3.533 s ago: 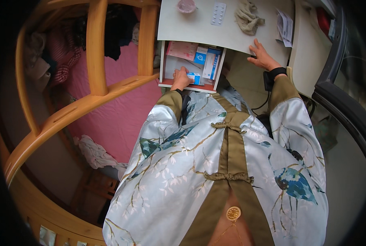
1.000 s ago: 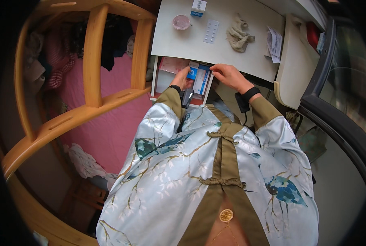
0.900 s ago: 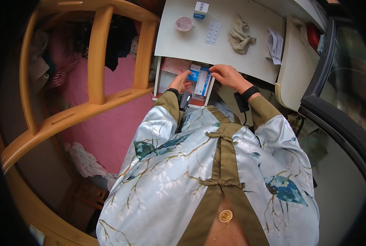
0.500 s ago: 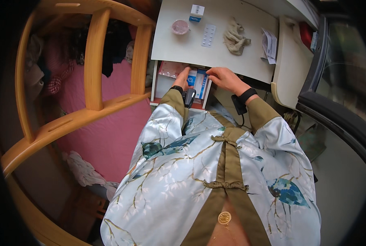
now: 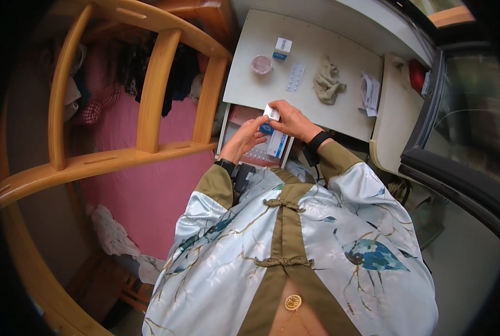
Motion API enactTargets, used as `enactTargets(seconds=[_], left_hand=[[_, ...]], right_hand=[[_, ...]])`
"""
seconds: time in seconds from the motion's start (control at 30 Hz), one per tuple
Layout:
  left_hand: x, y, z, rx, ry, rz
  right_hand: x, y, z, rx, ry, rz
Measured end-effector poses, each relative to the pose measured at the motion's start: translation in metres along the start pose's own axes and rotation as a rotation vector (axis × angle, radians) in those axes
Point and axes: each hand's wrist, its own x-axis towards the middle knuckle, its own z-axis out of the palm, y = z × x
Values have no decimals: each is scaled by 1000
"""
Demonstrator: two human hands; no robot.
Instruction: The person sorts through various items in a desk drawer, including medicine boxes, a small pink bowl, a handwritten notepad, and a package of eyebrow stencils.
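Note:
Over the open drawer (image 5: 226,127) of a white desk, a small white-and-blue medicine box (image 5: 271,112) is held between my hands. My right hand (image 5: 294,120) grips it from the right, thumb and fingers closed around its upper end. My left hand (image 5: 243,138) holds its left side with the thumb and fingers. Below them in the drawer lies a longer white-and-blue carton (image 5: 276,145), by the right wall. Silvery blister packs (image 5: 255,153) and a pink packet (image 5: 242,116) also show there, partly hidden by my hands.
On the desk top (image 5: 261,89) are another white-and-blue box (image 5: 282,49), a pink round container (image 5: 262,65), a blister pack (image 5: 295,77), a crumpled beige cloth (image 5: 328,82) and folded papers (image 5: 369,93). A wooden ladder-like rail (image 5: 159,89) stands left, beside a pink bed. An open window frame (image 5: 424,134) juts in at right.
My hands have come up from inside the drawer with the small medicine box between them. The right hand has moved left onto the box. The view has shifted slightly.

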Motion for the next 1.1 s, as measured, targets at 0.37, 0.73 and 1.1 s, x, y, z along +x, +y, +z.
enactTargets(seconds=[0.37,0.73,1.1], left_hand=[[-43,1,-55,-46,28,221],[-53,-22,-84,-175,136,195],[5,-47,-76,40,74,-20]], right_hand=[[85,81,-114,-267,410,159],[121,113,-92,-315,353,156],[7,98,-56,65,204,375]])
